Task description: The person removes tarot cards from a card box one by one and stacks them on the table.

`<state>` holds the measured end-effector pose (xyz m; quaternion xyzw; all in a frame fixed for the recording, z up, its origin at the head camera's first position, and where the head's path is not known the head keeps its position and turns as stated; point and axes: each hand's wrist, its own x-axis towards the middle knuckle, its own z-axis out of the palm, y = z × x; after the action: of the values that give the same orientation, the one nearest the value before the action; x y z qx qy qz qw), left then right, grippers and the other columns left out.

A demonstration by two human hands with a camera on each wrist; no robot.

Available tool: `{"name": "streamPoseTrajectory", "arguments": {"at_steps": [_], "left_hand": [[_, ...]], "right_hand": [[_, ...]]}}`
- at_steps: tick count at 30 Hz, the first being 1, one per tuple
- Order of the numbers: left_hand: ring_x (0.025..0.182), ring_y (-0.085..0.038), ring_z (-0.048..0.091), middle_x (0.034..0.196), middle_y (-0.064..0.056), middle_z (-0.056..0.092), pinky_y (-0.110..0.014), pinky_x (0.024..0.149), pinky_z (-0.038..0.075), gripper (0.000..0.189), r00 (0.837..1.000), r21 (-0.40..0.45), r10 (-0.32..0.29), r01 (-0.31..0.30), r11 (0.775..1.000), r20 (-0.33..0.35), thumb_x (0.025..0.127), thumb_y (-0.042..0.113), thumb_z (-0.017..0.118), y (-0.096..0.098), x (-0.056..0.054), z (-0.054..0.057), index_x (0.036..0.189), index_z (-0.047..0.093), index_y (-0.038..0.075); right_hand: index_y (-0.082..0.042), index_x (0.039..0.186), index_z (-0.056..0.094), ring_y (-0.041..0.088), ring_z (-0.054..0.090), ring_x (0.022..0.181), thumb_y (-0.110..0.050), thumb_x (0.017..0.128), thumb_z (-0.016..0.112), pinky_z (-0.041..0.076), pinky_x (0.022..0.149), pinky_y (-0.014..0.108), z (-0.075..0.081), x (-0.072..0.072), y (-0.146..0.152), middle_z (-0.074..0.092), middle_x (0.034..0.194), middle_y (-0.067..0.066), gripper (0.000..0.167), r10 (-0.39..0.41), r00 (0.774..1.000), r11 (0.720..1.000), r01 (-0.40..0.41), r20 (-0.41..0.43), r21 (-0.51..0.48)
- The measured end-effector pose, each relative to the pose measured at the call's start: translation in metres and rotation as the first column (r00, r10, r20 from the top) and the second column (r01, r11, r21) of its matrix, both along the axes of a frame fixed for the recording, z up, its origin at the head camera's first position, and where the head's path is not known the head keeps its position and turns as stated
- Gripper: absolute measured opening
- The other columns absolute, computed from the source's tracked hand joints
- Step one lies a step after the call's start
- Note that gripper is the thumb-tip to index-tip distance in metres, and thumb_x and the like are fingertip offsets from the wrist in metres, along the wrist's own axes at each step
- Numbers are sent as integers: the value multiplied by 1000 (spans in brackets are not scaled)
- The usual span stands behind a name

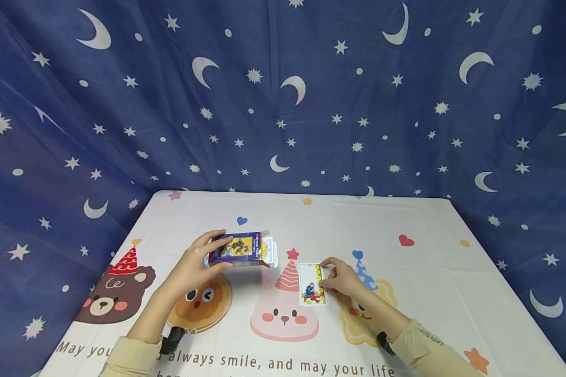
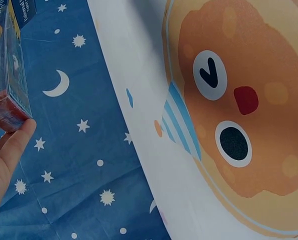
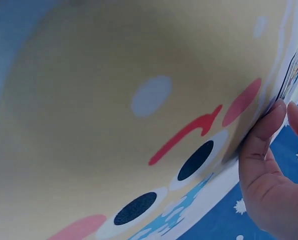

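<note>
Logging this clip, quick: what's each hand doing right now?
Left hand: closed, holding the card box.
Right hand: closed, pinching the illustrated cards.

White-clothed table (image 1: 354, 225) stood before me. Blue drape (image 1: 320, 152) hung behind table and along both sides, scattered with white moons (image 1: 97, 34) and stars (image 1: 340, 47). Printed bear (image 1: 118, 288) by table's left edge; red heart (image 1: 406, 240) toward its right. Soft light over table.
</note>
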<state>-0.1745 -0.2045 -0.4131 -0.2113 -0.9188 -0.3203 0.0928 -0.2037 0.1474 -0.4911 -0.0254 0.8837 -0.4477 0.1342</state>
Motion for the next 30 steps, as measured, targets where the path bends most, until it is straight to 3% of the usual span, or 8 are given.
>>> {"name": "streamPoseTrajectory", "arguments": {"at_steps": [10, 16, 20, 23, 26, 30], "left_hand": [[127, -37, 44, 139, -15, 44, -53, 98, 45, 56, 1000, -2, -8, 8, 1000, 1, 77, 21, 77, -1, 0, 2, 128, 59, 7], [126, -38, 45, 139, -15, 45, -53, 97, 45, 56, 1000, -6, -4, 4, 1000, -9, 77, 22, 77, 0, 0, 2, 127, 59, 7], [126, -38, 45, 138, -15, 46, -54, 97, 45, 54, 1000, -1, -5, 5, 1000, -12, 78, 22, 77, 0, 0, 0, 127, 59, 7], [126, -38, 45, 138, -15, 46, -54, 97, 46, 54, 1000, -1, -5, 5, 1000, -9, 78, 22, 77, 1, -1, -1, 127, 59, 8], [126, -39, 45, 138, -15, 46, -54, 97, 45, 54, 1000, -3, -6, 6, 1000, -6, 78, 22, 76, 1, 0, -1, 127, 59, 8], [125, -39, 45, 138, -15, 46, -54, 97, 46, 54, 1000, -4, -6, 6, 1000, -12, 78, 22, 76, 1, 0, 0, 127, 59, 8]], "right_hand": [[-7, 127, 50, 12, 46, 47, -10, 75, 78, 36, 44, 19, 6, 2, -2, 48, 64, 2, 59, 55, 996, 987, -45, -65, 155], [-6, 126, 51, 13, 44, 54, -12, 76, 77, 35, 48, 21, 9, 0, -2, 49, 69, 3, 57, 91, 990, 977, -67, -109, 202], [-6, 125, 53, 19, 50, 75, -14, 76, 78, 47, 65, 30, 12, 3, -7, 55, 90, 9, 55, 121, 980, 967, -80, -160, 242], [-4, 133, 45, 33, 53, 98, -18, 76, 78, 50, 83, 47, 14, 10, -14, 53, 116, 20, 68, 131, 973, 963, -80, -189, 258], [1, 143, 28, 52, 44, 118, -22, 75, 79, 42, 94, 63, 14, 18, -24, 38, 138, 33, 89, 131, 974, 965, -82, -187, 250], [1, 148, 12, 58, 31, 127, -28, 71, 82, 30, 100, 70, 10, 24, -38, 23, 145, 38, 108, 79, 984, 961, -34, -157, 274]]}}
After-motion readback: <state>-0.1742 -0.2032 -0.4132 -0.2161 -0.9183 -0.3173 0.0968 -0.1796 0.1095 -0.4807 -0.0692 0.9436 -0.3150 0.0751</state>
